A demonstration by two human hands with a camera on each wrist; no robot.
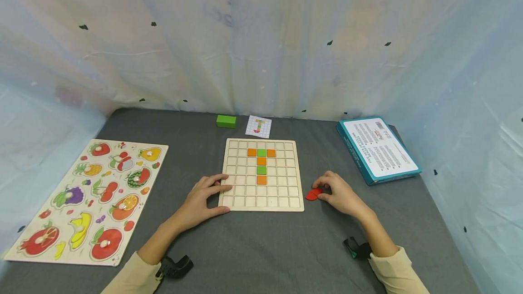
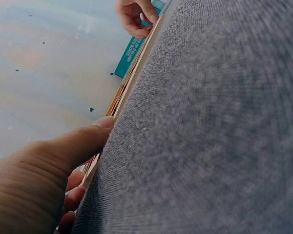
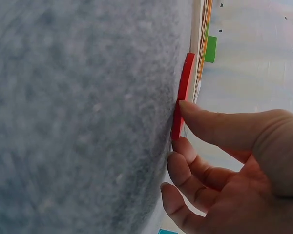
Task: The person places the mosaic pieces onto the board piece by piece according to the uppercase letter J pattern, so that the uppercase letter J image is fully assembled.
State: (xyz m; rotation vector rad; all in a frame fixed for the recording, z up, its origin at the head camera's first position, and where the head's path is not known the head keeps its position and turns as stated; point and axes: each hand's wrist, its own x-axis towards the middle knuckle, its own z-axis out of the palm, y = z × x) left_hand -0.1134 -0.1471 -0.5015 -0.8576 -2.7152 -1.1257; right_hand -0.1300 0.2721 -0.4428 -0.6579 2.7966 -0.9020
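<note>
A wooden grid board (image 1: pixel 241 198) lies flat, holding several orange and green square tiles (image 1: pixel 261 170) in a T-like pattern. At its lower left corner rests my left hand (image 1: pixel 204 198), fingers extended over the left edge and thumb by the near edge. To the right of the board are two flat red pieces (image 1: pixel 311 195) with curved edges. My right hand (image 1: pixel 337 194) pinches one red piece (image 3: pixel 185 78) at the table between thumb and index finger. The other fingers are loosely bent beneath in the right wrist view.
Behind the board lie a green block (image 1: pixel 226 121) and a pattern card (image 1: pixel 259 127) with a coloured design. A wooden fruit puzzle (image 1: pixel 135 221) covers the left side of the grey table. At the far right sits a teal box (image 1: pixel 377 149).
</note>
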